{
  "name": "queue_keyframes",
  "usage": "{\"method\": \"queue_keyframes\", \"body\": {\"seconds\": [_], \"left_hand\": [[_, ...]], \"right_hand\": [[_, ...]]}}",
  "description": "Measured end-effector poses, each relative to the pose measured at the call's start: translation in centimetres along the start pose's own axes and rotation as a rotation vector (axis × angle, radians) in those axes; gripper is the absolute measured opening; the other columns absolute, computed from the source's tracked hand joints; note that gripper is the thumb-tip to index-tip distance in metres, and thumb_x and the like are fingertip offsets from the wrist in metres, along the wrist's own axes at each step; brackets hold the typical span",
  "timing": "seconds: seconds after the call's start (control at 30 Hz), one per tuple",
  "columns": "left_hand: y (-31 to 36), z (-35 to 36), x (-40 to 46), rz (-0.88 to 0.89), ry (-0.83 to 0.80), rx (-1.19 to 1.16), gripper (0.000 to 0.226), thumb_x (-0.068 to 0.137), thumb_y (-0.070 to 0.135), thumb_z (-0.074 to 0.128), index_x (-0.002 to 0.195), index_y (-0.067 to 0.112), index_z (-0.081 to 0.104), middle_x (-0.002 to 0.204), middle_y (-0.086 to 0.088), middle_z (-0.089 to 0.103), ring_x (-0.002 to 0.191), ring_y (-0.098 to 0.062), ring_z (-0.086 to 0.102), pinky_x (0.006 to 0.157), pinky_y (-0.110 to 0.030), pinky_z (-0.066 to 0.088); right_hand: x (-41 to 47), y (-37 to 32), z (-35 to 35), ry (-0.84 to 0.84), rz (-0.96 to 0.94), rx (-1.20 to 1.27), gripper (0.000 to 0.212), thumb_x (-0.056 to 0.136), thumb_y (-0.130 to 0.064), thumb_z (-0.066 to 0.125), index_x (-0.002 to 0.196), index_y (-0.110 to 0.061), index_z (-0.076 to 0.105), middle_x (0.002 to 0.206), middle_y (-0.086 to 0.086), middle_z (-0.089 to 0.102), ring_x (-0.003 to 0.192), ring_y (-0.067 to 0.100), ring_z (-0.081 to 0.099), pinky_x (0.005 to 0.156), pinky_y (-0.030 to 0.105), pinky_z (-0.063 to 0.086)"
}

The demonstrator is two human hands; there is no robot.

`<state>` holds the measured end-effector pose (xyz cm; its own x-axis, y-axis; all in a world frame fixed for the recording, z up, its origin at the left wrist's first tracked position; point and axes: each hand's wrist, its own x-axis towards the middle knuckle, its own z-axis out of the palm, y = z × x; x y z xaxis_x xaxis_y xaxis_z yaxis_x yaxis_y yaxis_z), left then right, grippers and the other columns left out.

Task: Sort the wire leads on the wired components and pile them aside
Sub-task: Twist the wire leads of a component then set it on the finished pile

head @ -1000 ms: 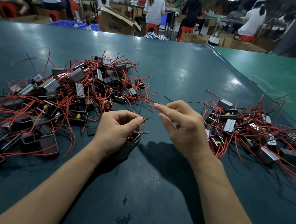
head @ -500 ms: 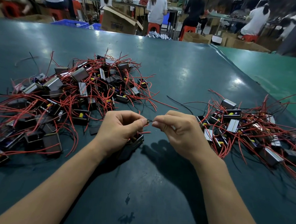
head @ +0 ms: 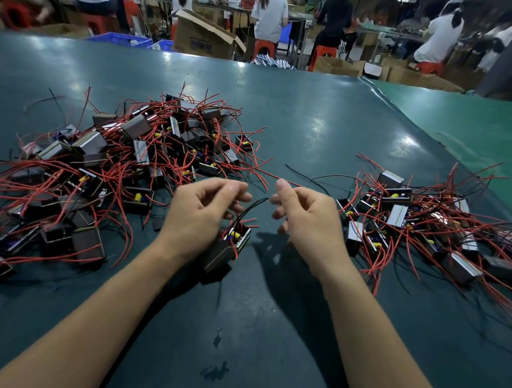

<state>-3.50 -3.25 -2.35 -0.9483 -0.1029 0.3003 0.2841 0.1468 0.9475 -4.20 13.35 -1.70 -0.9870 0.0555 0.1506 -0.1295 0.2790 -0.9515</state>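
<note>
One wired component [head: 230, 247], a small metal-framed block with a yellow part and short red leads, sits on the dark green table [head: 270, 329] under my left hand [head: 198, 217]. My lower left fingers curl around it, and my thumb and forefinger are bent above it. A black lead [head: 252, 204] rises from it to the right. Its free end meets the curled fingertips of my right hand [head: 308, 221], whose thumb points up. A large tangled heap of components [head: 109, 167] with red leads lies at the left. A smaller pile [head: 411, 224] lies at the right.
Two loose black wires [head: 307, 176] lie on the table between the piles. A lighter green surface [head: 477, 129] adjoins the table at the far right. Beyond the far edge are cardboard boxes [head: 204, 37], blue crates, red stools and several seated people.
My hands had met and pinched the black lead between them; now they have drawn apart. The left thumb and forefinger have let go, and the lead stretches toward the right fingertips.
</note>
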Motion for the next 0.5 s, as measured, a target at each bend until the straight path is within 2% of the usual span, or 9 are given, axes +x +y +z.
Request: {"method": "queue_keyframes", "body": {"seconds": [0.1, 0.17, 0.27, 0.3, 0.33, 0.4, 0.43, 0.5], "left_hand": [[0.1, -2.6, 0.8, 0.057, 0.1, 0.111, 0.021, 0.097, 0.013, 0.056, 0.084, 0.015, 0.073, 0.071, 0.0, 0.072, 0.055, -0.003, 0.057, 0.054, -0.014, 0.045], [-0.1, -4.0, 0.8, 0.113, 0.145, 0.285, 0.025, 0.096, 0.02, 0.06, 0.074, 0.017, 0.071, 0.06, 0.002, 0.067, 0.048, -0.001, 0.054, 0.051, -0.012, 0.041], [-0.6, -4.8, 0.7, 0.117, 0.103, 0.488, 0.035, 0.092, 0.031, 0.065, 0.06, 0.017, 0.067, 0.05, 0.005, 0.063, 0.046, -0.004, 0.058, 0.053, -0.014, 0.043], [-0.8, -4.9, 0.8, 0.091, 0.063, 0.519, 0.036, 0.091, 0.033, 0.065, 0.06, 0.016, 0.068, 0.051, 0.005, 0.065, 0.047, -0.004, 0.06, 0.056, -0.018, 0.046], [-1.0, -4.9, 0.8, 0.06, 0.014, 0.55, 0.034, 0.09, 0.034, 0.066, 0.062, 0.015, 0.07, 0.054, 0.005, 0.066, 0.052, -0.007, 0.063, 0.059, -0.022, 0.05], [-1.3, -4.3, 0.8, 0.028, -0.06, 0.616, 0.028, 0.089, 0.033, 0.067, 0.07, 0.015, 0.074, 0.061, 0.006, 0.069, 0.06, -0.008, 0.066, 0.064, -0.025, 0.052], [-1.5, -3.9, 0.7, 0.023, -0.066, 0.621, 0.027, 0.089, 0.034, 0.066, 0.072, 0.015, 0.075, 0.062, 0.007, 0.07, 0.06, -0.006, 0.065, 0.064, -0.025, 0.05], [-1.8, -3.0, 0.6, -0.006, -0.045, 0.577, 0.034, 0.091, 0.038, 0.063, 0.069, 0.014, 0.074, 0.059, 0.007, 0.069, 0.056, -0.002, 0.061, 0.063, -0.024, 0.048]], "right_hand": [[0.3, 0.0, -1.0, 0.096, -0.227, -0.151, 0.023, 0.094, -0.035, 0.061, 0.079, -0.019, 0.068, 0.059, -0.006, 0.06, 0.057, 0.017, 0.057, 0.058, 0.04, 0.054], [0.1, -0.4, -1.5, 0.055, -0.281, -0.174, 0.018, 0.092, -0.025, 0.065, 0.078, -0.015, 0.068, 0.055, -0.01, 0.054, 0.053, 0.013, 0.05, 0.056, 0.039, 0.052], [-0.5, -1.1, -2.4, -0.217, -0.252, -0.025, 0.01, 0.089, -0.01, 0.068, 0.079, -0.011, 0.069, 0.051, -0.008, 0.052, 0.045, 0.007, 0.045, 0.043, 0.021, 0.039], [-0.8, -1.4, -2.7, -0.356, -0.233, 0.043, 0.006, 0.088, -0.007, 0.069, 0.086, -0.013, 0.07, 0.053, -0.006, 0.054, 0.043, 0.007, 0.046, 0.041, 0.016, 0.036], [-1.1, -1.6, -2.9, -0.505, -0.211, 0.088, 0.015, 0.085, -0.006, 0.071, 0.096, -0.016, 0.071, 0.056, -0.003, 0.055, 0.042, 0.008, 0.047, 0.04, 0.014, 0.035], [-1.5, -1.9, -2.4, -0.752, -0.177, 0.095, 0.037, 0.081, -0.006, 0.076, 0.112, -0.024, 0.069, 0.062, 0.003, 0.057, 0.047, 0.011, 0.049, 0.043, 0.016, 0.037], [-1.7, -1.9, -1.7, -0.794, -0.2, 0.044, 0.04, 0.079, -0.007, 0.078, 0.114, -0.025, 0.07, 0.064, 0.005, 0.058, 0.05, 0.014, 0.049, 0.046, 0.02, 0.039], [-2.0, -2.0, -0.3, -0.742, -0.336, -0.116, 0.025, 0.079, -0.01, 0.079, 0.103, -0.017, 0.076, 0.069, 0.0, 0.063, 0.058, 0.023, 0.051, 0.055, 0.029, 0.043]]}}
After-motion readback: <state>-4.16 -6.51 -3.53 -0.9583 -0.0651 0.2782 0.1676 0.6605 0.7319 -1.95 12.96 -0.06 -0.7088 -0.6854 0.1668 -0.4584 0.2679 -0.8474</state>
